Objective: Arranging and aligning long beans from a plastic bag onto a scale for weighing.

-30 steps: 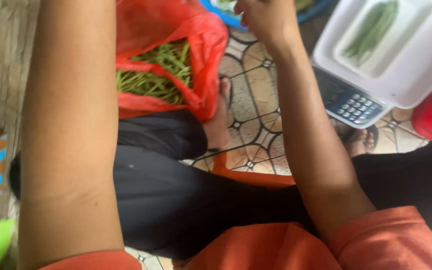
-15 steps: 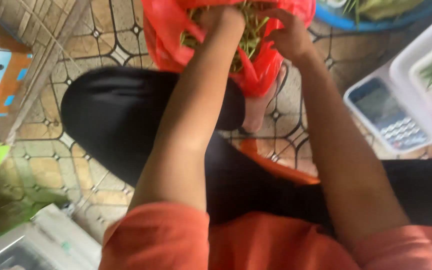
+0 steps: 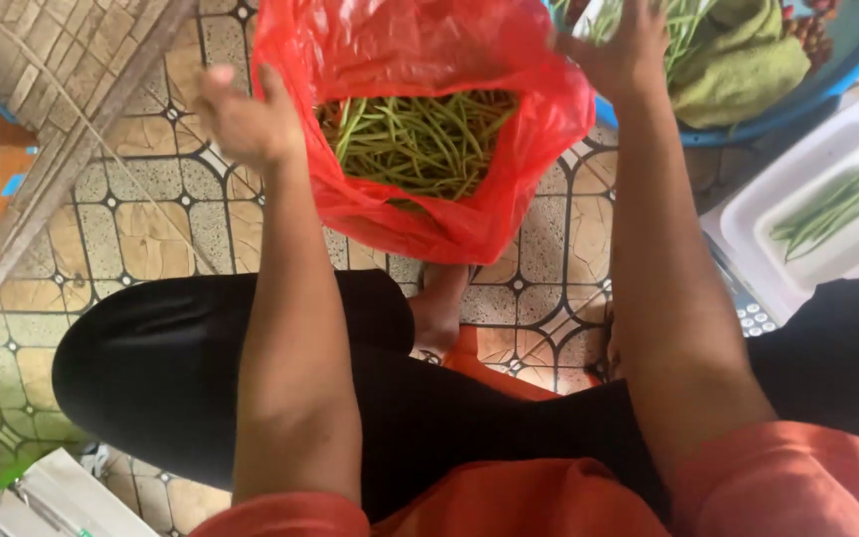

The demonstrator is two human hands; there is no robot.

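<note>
Left hand (image 3: 243, 117) sits at the near-left edge of the red plastic bag (image 3: 420, 60), fingers loosely curled and apart, touching or just beside the plastic; whether it pinches the film cannot be told. Right hand (image 3: 620, 52) is raised at the bag's far-right rim, palm down with fingers spread wide, clamped on nothing that shows. Between the two hands the bag gapes open on the tiled floor (image 3: 151, 219), and a heap of long green beans (image 3: 418, 144) lies inside its mouth. Beyond the right hand stands a blue basin (image 3: 837, 85) with more green stalks and a folded green cloth (image 3: 738, 65) in it. To the right of that hand and nearer the person, a white tray (image 3: 748, 224) carries a few beans (image 3: 832, 209) and rests on a scale whose keypad (image 3: 753, 316) peeks out beneath. Below the bag, a bare foot (image 3: 439, 308) rests on the tiles.
</note>
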